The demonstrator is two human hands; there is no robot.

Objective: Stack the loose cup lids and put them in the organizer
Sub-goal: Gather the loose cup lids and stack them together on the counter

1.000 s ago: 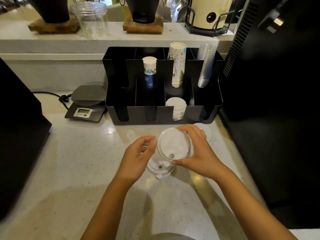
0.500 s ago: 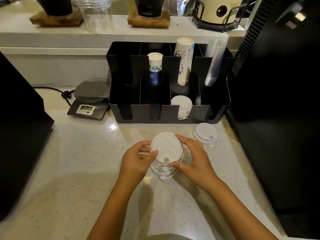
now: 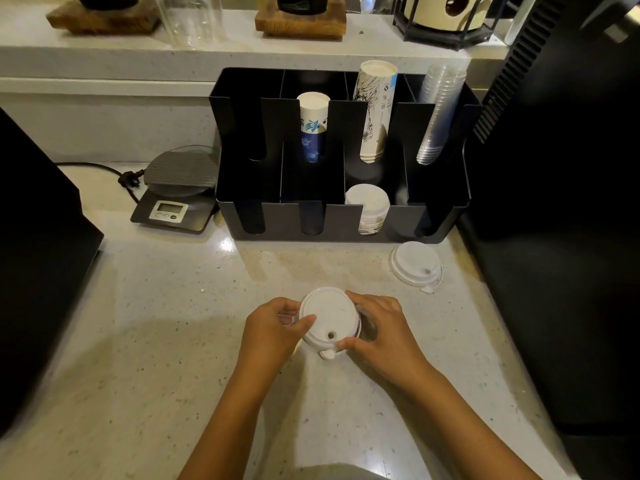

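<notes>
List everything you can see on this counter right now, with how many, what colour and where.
Lids in hand: small stack, exact count unclear, white, held over the counter centre.
Loose lid: one, white, on the counter right of the hands, before the organizer.
Organizer: one, black, back of the counter.
Stored lids: one stack, white, front row, third slot from left.
Paper cups: two stacks, blue-and-white and white printed, back row.
Clear cups: one stack, back right slot.
Scale: one, grey, left of the organizer.
Left hand and right hand: both gripping the lids.
</notes>
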